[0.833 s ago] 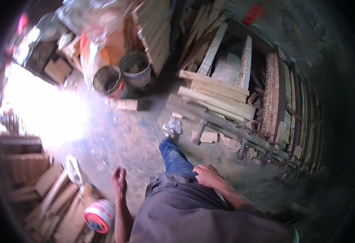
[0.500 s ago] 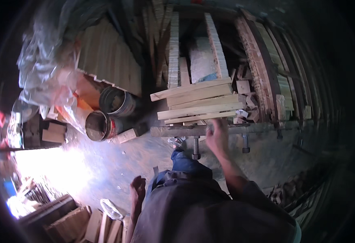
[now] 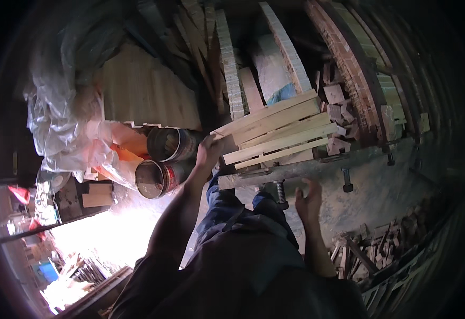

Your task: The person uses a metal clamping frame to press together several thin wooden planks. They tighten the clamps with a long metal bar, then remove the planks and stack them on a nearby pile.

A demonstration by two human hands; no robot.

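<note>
A stack of pale wooden planks (image 3: pixel 283 128) lies across two long rails in front of me. My left hand (image 3: pixel 209 152) is at the left end of the farthest plank (image 3: pixel 264 112), its fingers closed around that end. Part of the grip is hidden behind the hand. My right hand (image 3: pixel 309 201) hangs in the air on the near side of a clamp bar (image 3: pixel 306 165), thumb and fingers apart, holding nothing. Between my hands, a threaded bolt (image 3: pixel 281 194) sticks out of that bar toward me.
Two used buckets (image 3: pixel 150 179) stand at the left, beside crumpled plastic sheeting (image 3: pixel 62 133) and a large wood panel (image 3: pixel 147 93). Small wood blocks (image 3: pixel 340 111) are heaped right of the planks. More clamp rails (image 3: pixel 360 80) run along the right. Wood scraps (image 3: pixel 373 250) lie at the lower right.
My left hand has risen from beside my body to the end of the far plank. My right hand has drawn back from the clamp bar and opened. The view has turned and shifted.
</note>
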